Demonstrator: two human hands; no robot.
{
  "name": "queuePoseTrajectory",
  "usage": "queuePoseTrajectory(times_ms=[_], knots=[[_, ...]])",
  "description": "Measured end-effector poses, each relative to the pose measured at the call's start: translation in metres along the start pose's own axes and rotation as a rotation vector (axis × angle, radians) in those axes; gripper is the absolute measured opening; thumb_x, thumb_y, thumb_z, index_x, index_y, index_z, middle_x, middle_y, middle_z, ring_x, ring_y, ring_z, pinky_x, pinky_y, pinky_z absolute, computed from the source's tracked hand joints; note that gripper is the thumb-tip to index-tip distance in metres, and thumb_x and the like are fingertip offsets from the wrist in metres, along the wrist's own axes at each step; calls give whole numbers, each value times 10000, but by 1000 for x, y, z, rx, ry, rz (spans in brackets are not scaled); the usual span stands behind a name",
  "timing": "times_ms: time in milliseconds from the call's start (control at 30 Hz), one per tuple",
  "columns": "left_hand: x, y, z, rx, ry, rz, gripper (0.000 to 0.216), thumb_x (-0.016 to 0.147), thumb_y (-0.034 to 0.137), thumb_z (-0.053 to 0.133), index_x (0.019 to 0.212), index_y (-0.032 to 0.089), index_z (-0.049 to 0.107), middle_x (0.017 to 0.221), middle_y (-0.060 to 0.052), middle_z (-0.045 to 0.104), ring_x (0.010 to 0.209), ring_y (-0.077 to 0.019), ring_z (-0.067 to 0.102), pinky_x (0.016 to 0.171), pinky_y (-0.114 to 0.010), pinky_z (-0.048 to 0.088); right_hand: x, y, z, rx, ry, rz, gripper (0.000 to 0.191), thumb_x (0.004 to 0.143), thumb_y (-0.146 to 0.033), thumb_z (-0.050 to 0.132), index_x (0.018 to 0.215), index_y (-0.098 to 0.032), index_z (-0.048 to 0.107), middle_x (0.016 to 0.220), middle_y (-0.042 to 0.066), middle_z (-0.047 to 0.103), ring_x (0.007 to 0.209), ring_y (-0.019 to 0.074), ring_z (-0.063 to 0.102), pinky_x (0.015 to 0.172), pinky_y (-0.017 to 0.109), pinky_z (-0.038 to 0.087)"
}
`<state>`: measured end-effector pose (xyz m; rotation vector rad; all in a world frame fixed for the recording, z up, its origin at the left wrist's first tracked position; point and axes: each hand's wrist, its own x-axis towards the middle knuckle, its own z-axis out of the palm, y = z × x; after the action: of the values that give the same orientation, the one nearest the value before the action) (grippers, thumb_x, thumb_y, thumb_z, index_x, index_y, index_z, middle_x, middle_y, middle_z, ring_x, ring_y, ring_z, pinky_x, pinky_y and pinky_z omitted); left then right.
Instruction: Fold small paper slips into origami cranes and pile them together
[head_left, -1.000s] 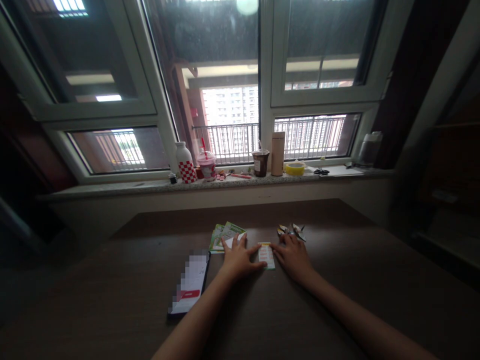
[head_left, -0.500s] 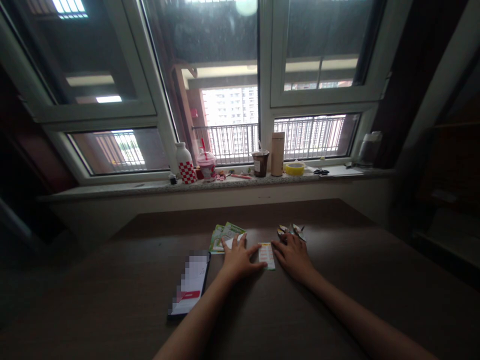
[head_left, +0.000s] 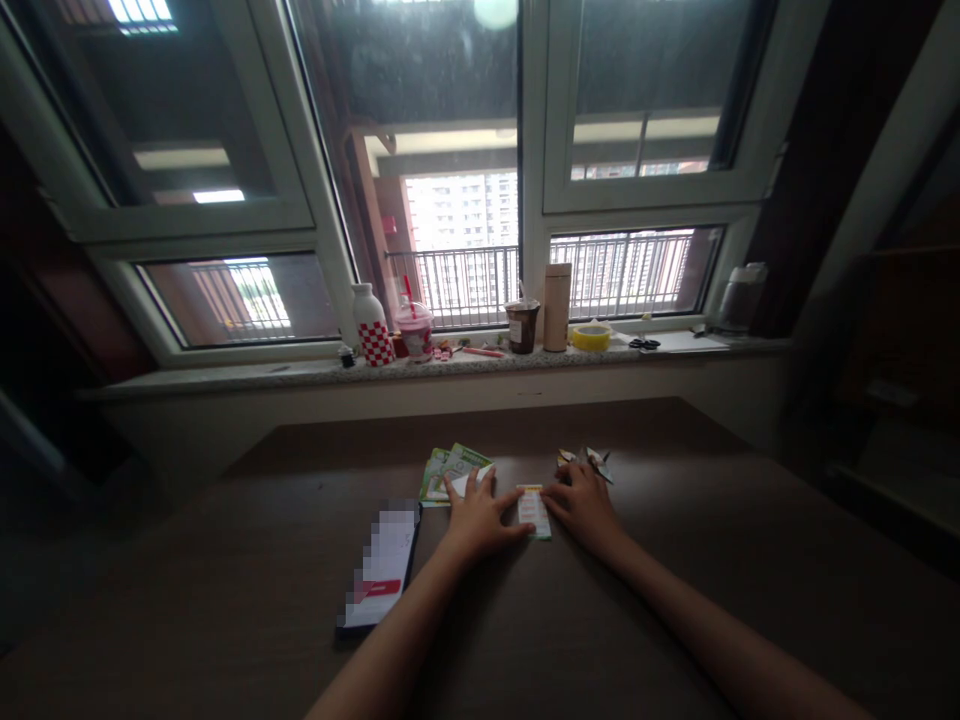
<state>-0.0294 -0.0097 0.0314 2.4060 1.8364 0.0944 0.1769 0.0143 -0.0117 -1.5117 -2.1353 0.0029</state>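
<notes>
A small folded slip of printed paper [head_left: 533, 510] lies on the dark wooden table [head_left: 225, 600] between my hands. My left hand [head_left: 477, 518] rests flat with fingers spread; its index finger and thumb press the slip's left edge, and the other fingertips lie on a stack of green and white paper sheets [head_left: 450, 468]. My right hand [head_left: 584, 510] lies flat on the table, its fingertips on the slip's right edge. Just beyond my right hand sit a few small folded paper figures [head_left: 592, 460].
A phone [head_left: 381, 570] with a lit screen lies on the table to the left. The windowsill [head_left: 225, 375] behind the table carries a checked bottle [head_left: 371, 325], two drink cups [head_left: 415, 330], a tall cylinder [head_left: 556, 307], a yellow tape roll [head_left: 590, 337], scissors [head_left: 643, 343] and a kettle [head_left: 738, 297].
My right hand has slid a little to the left, closer against the slip's edge. My left hand has stayed in place.
</notes>
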Motion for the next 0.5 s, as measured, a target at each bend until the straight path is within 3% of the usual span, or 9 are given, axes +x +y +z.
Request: queuePoseTrajectory(times_ms=[200,500], knots=[[2,-2,1,3,1,10,726,715,841,443,1366,521,453,1600,-59,270,1467,-437,122,1024,-786,-114,2,-5,-3,-31,8,29,137,843,-379,658,881,-302,766,1119,75,590,1122,293,456,948,464,373],[1,0,-1,-3,-14,-7,724,717,831,453,1369,515,455,1603,-43,265,1466,-452,104,1027,-783,-121,4,-4,-15,27,-107,30,165,797,-400,699,935,-332,757,1179,68,568,1178,303,442,957,492,362]])
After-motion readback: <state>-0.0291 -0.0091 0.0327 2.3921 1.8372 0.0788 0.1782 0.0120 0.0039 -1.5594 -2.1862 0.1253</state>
